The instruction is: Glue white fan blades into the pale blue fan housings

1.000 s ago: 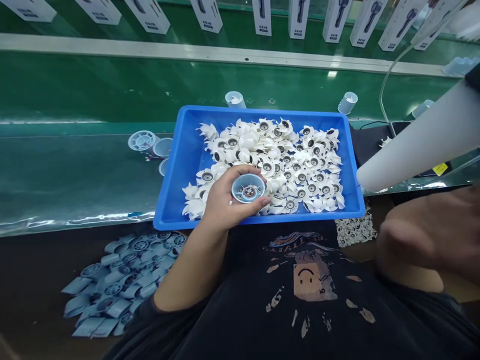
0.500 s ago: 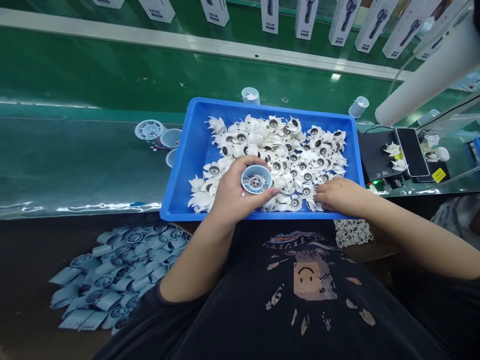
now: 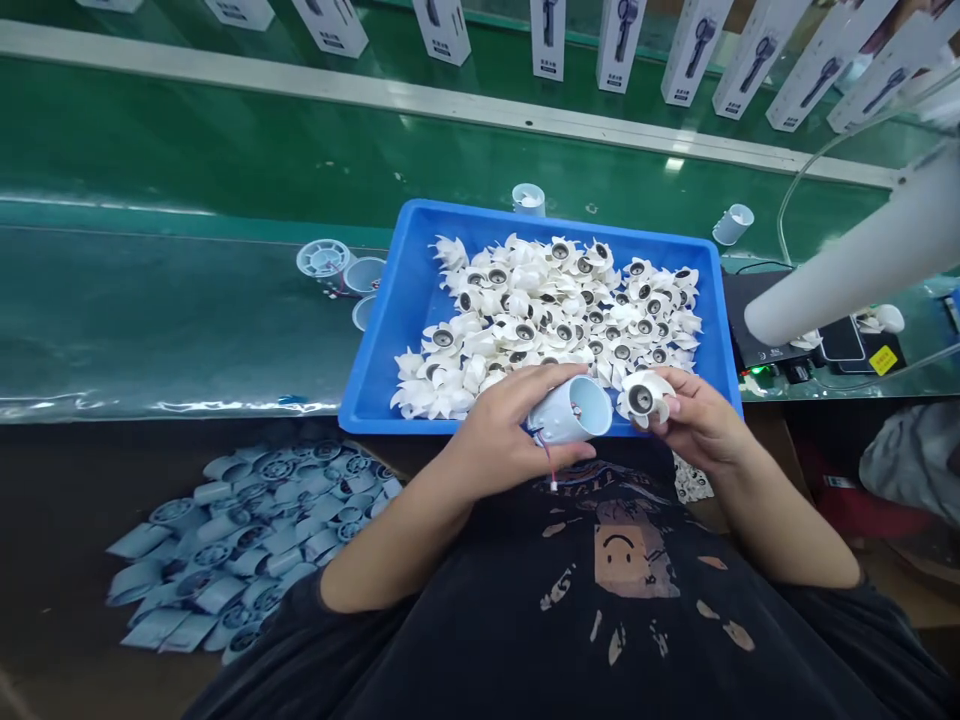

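My left hand [image 3: 510,430] is wrapped round a light blue fan housing [image 3: 562,412], a short tube tilted so its open end faces right. A thin wire with a small white plug dangles from the tube. Between the fingertips of my right hand [image 3: 701,415] is a white fan impeller [image 3: 643,398], its dark round hub turned toward the camera. The impeller and the tube's open end are close but apart. Beneath and beyond both hands lies a blue tray [image 3: 375,350] holding a heap of white impellers [image 3: 517,310].
Light blue housings [image 3: 322,260] stand left of the tray, with others [image 3: 529,198] behind it. A pile of housings [image 3: 255,540] lies below the bench at left. White boxes [image 3: 547,40] line the back. At right are a thick white pipe [image 3: 847,270] and a black device [image 3: 757,320].
My right hand has lifted an impeller out of the tray and brought it near the housing. My left hand has turned the housing from facing up to facing right.
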A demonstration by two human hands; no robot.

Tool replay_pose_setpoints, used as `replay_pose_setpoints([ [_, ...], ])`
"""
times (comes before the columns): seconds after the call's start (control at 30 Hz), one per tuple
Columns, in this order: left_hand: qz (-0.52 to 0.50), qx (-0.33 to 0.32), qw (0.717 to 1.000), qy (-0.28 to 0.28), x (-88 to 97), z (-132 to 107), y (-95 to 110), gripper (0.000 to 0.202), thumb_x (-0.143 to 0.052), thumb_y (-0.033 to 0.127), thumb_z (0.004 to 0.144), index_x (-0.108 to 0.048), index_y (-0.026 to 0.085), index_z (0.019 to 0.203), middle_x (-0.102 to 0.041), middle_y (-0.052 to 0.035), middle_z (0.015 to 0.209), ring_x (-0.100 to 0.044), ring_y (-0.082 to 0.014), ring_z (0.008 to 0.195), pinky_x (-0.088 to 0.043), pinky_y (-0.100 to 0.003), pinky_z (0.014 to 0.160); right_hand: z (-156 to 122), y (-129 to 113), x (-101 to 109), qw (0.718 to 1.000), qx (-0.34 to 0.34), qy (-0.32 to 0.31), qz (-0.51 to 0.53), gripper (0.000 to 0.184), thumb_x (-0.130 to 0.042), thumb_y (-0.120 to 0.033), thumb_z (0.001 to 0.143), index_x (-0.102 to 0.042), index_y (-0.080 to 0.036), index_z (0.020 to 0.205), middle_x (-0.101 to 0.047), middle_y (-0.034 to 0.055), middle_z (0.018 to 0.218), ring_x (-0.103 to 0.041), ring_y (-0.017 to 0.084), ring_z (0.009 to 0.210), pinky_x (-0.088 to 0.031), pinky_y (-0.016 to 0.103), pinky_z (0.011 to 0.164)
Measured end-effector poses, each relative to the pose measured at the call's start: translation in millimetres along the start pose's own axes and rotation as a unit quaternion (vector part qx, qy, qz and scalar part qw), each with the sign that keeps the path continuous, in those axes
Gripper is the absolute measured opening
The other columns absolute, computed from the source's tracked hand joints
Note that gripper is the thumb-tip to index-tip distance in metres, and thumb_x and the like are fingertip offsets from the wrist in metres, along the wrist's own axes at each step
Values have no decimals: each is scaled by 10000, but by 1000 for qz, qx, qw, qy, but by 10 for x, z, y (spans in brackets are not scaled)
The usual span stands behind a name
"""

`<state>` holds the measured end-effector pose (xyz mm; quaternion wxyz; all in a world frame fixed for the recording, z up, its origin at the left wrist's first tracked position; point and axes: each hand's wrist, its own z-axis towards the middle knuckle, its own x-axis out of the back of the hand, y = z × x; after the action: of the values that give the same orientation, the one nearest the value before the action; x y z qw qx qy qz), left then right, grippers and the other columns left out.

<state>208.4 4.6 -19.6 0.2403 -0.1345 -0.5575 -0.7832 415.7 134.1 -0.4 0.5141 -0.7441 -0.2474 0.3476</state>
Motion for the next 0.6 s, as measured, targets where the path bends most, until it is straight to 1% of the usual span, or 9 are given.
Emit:
replay_pose_setpoints([
  [0.1,58,-64,996,-9,-11,12,66,570,-731,467,834,-556,217,1316,-693,-108,1249,-665,-264,1128,-553,-406,967,-38,59,-115,999,42,-6,-19,388,-828,-511,673,-662,-221,870,-582,-53,642,-484,69,523,-423,208,517],
  [0.17,74,-95,993,-5,-35,19,89,547,-714,433,859,-543,210,1328,-693,-109,1254,-667,-249,1137,-554,-392,983,-72,18,-171,983,131,-10,-131,234,-776,-355,761,-676,-224,927,-624,-32,730,-523,77,585,-456,220,570],
  [0.2,82,-106,991,0,-50,18,97,529,-705,409,870,-540,207,1330,-696,-109,1249,-669,-242,1141,-556,-386,987,-90,-18,-198,957,188,-11,-220,178,-735,-273,793,-683,-217,954,-642,-14,782,-548,87,634,-474,233,609],
  [0.3,113,-133,984,30,-93,-1,117,486,-677,319,894,-526,210,1342,-711,-102,1220,-680,-227,1133,-565,-386,990,-129,-145,-271,830,312,-8,-462,165,-639,-145,849,-700,-173,1000,-656,48,895,-591,126,775,-495,272,689],
  [0.33,120,-141,982,41,-101,-9,124,489,-677,296,892,-521,214,1348,-717,-98,1208,-686,-225,1124,-567,-392,991,-132,-182,-290,801,330,-12,-500,158,-623,-143,868,-703,-164,1002,-648,56,900,-593,132,793,-495,273,688],
  [0.37,122,-148,980,48,-104,-18,132,499,-684,288,887,-518,218,1352,-722,-95,1200,-692,-225,1113,-570,-395,991,-131,-213,-303,788,338,-23,-515,152,-613,-150,884,-705,-164,1005,-635,52,885,-591,131,788,-493,268,676],
  [0.4,117,-151,980,50,-104,-25,140,509,-696,296,881,-519,221,1352,-725,-93,1195,-697,-226,1104,-573,-394,988,-125,-237,-313,788,336,-38,-514,147,-613,-161,893,-704,-170,1009,-620,41,866,-586,123,767,-489,258,660],
  [0.5,89,-141,985,46,-88,-31,163,518,-716,367,870,-539,216,1334,-727,-99,1190,-698,-224,1101,-576,-373,982,-95,-270,-322,819,321,-70,-471,143,-645,-193,879,-687,-185,1016,-593,19,863,-579,109,752,-473,232,617],
  [0.6,82,-130,987,48,-73,-21,174,528,-716,411,868,-548,210,1325,-724,-107,1192,-693,-221,1109,-572,-360,982,-82,-283,-322,831,335,-51,-441,150,-650,-192,852,-661,-171,1000,-572,19,866,-552,110,741,-449,226,583],
])
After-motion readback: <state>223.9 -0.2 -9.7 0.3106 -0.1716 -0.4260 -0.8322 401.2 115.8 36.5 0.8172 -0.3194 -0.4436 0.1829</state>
